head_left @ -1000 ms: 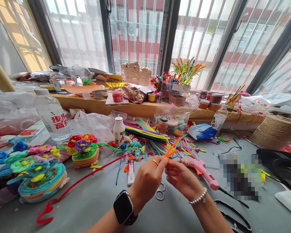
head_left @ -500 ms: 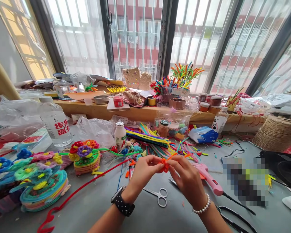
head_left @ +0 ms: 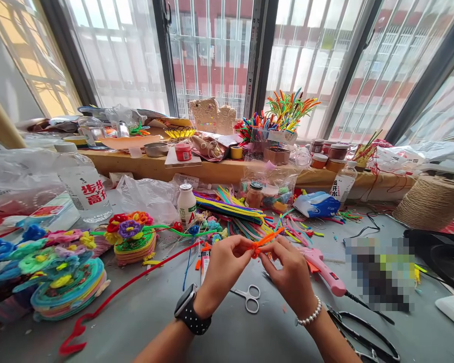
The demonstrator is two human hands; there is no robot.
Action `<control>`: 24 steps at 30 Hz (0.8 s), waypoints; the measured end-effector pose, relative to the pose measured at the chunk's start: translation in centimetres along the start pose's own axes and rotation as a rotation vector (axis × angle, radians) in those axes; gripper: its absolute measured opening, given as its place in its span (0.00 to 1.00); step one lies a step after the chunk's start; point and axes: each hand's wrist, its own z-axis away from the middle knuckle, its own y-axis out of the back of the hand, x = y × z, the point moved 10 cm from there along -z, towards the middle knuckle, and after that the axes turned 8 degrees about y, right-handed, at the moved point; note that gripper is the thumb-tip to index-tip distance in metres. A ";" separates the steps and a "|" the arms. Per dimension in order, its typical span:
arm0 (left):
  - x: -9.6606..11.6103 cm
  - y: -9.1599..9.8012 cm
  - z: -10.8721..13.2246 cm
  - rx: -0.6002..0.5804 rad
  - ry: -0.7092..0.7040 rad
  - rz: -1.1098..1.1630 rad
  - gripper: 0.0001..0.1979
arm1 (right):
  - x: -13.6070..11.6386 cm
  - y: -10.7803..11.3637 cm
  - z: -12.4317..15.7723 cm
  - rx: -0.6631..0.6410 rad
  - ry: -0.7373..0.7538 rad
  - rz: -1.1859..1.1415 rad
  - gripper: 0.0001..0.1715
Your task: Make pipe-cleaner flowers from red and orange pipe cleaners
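Observation:
Over the middle of the grey table, my left hand (head_left: 227, 267) pinches a small looped orange pipe cleaner (head_left: 256, 248) between thumb and fingers. On its other side, my right hand (head_left: 287, 267) has thumb and forefinger closed on the same piece. A straight orange end sticks out up and to the right. Just below my hands lie small silver scissors (head_left: 249, 298), partly covered by my left wrist. A pink glue gun (head_left: 325, 272) rests beside my right hand. Left of my hands, a long red pipe cleaner (head_left: 136, 276) stretches across the table, its near end curled.
Pipe-cleaner flowers on a round coiled base (head_left: 136, 247) stand at left, near a larger flower piece (head_left: 68, 292). Loose pipe cleaners (head_left: 234, 212) lie behind my hands, beside a white bottle (head_left: 186, 206). Black-handled shears (head_left: 366, 327) sit at lower right; a twine spool (head_left: 433, 204) stands behind.
The orange end now points up and right, longer in view above my right fingers. My right fingers have shifted slightly lower on the piece. The camera view has moved a little.

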 end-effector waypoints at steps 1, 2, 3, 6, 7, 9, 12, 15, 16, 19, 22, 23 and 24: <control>0.3 0.1 0.1 0.015 -0.027 -0.031 0.05 | 0.7 -0.2 0.1 0.001 -0.080 -0.074 0.06; 0.6 0.2 0.3 0.029 -0.061 -0.063 0.06 | 1.5 -0.6 0.3 -0.006 -0.168 -0.161 0.07; 1.0 0.2 0.4 0.039 -0.101 -0.093 0.06 | 2.2 -1.1 0.6 -0.018 -0.264 -0.261 0.08; 2.0 0.1 1.0 0.042 -0.215 -0.163 0.07 | 4.2 -3.1 2.0 -0.041 -0.571 -0.596 0.10; 2.3 0.0 1.2 0.038 -0.244 -0.183 0.07 | 4.6 -3.8 2.6 -0.041 -0.660 -0.713 0.10; 2.8 -0.2 1.4 0.020 -0.297 -0.225 0.08 | 4.9 -5.3 3.6 -0.036 -0.819 -0.964 0.09; 3.6 -0.6 1.6 -0.032 -0.365 -0.288 0.09 | 4.2 -7.4 5.0 -0.082 -1.027 -1.314 0.12; 3.4 -0.6 1.2 -0.091 -0.331 -0.254 0.07 | 3.6 -7.7 5.2 -0.125 -1.089 -1.417 0.12; 3.0 -0.5 0.9 -0.110 -0.286 -0.202 0.06 | 3.5 -7.5 5.0 -0.129 -1.068 -1.404 0.11; 1.5 -0.6 0.0 -0.194 -0.115 0.021 0.06 | 3.2 -6.6 4.2 -0.149 -0.981 -1.370 0.10; 0.1 -1.2 -0.3 -0.273 0.033 0.199 0.06 | 3.4 -6.0 3.7 -0.127 -0.933 -1.358 0.12; -0.2 -1.3 -0.3 -0.284 0.067 0.233 0.06 | 3.6 -5.9 3.7 -0.114 -0.929 -1.352 0.13; -0.4 -1.4 -0.4 -0.290 0.090 0.256 0.07 | 3.8 -5.8 3.7 -0.106 -0.928 -1.341 0.13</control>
